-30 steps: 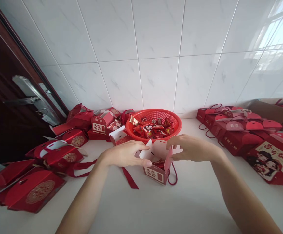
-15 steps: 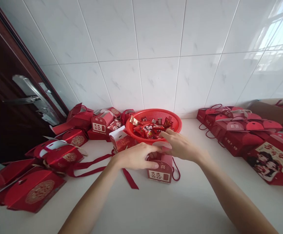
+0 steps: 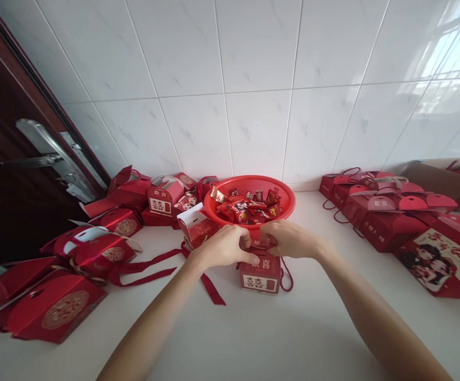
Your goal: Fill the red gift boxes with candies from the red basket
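Observation:
A small red gift box [image 3: 260, 275] with a cream label stands upright on the white table, in front of the candy basket. My left hand [image 3: 227, 245] pinches the box's top flaps from the left, thumb at the front. From the right, my right hand [image 3: 290, 240] grips the same flaps with curled fingers. The flaps are folded inward over the box's top, partly hidden by the fingers. A dark red cord [image 3: 287, 276] hangs from the box's right side. Just behind, wrapped candies [image 3: 249, 207] lie in a red plastic basket [image 3: 289, 198].
Several red boxes [image 3: 65, 309] sit at the left, one open box [image 3: 198, 225] touching the basket's left side. Red ribbon [image 3: 150, 272] trails across the table [image 3: 230, 344]. More boxes [image 3: 388, 227] and a cardboard carton [image 3: 432, 180] are at the right, a door [image 3: 11, 137] at the far left.
The box's raised flaps have been folded down and brought together at the top. My right hand has come down onto them, and my left hand has shifted slightly up.

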`<action>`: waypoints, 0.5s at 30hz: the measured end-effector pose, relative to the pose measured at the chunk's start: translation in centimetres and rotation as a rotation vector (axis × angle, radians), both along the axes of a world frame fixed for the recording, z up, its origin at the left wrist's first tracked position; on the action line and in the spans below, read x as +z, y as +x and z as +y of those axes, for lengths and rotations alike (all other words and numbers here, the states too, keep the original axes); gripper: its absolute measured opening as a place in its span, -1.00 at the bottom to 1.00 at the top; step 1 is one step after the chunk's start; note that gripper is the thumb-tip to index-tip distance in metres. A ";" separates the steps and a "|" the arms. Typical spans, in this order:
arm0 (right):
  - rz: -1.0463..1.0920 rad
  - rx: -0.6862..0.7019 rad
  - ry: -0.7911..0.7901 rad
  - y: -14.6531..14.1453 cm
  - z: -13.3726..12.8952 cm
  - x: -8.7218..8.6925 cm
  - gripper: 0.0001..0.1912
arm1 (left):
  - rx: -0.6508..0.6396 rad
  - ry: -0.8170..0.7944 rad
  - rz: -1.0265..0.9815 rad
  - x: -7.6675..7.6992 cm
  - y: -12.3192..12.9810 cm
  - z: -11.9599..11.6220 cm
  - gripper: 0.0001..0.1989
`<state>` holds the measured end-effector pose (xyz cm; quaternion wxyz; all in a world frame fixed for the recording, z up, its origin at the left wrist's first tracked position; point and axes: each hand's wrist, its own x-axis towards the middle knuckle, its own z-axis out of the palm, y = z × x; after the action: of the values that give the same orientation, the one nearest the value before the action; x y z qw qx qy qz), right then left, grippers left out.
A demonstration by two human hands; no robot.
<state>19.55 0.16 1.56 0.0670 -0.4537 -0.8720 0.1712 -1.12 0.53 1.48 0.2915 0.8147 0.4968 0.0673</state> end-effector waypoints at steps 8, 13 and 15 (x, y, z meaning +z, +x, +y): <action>0.063 0.123 -0.135 1.5 -0.1 0.8 -0.89 | -0.054 0.047 -0.032 -0.4 0.0 -0.1 -0.58; 0.069 0.118 -0.125 1.5 -0.1 0.9 -0.91 | -0.079 -0.007 -0.050 -0.3 0.2 0.0 -0.64; 0.104 0.076 -0.103 2.0 0.0 0.7 -0.86 | -0.084 -0.017 -0.046 -0.3 0.1 0.1 -0.64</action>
<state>21.51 0.14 2.21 0.0823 -0.4136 -0.8740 0.2416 -1.01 0.63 1.14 0.3125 0.8305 0.4558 0.0696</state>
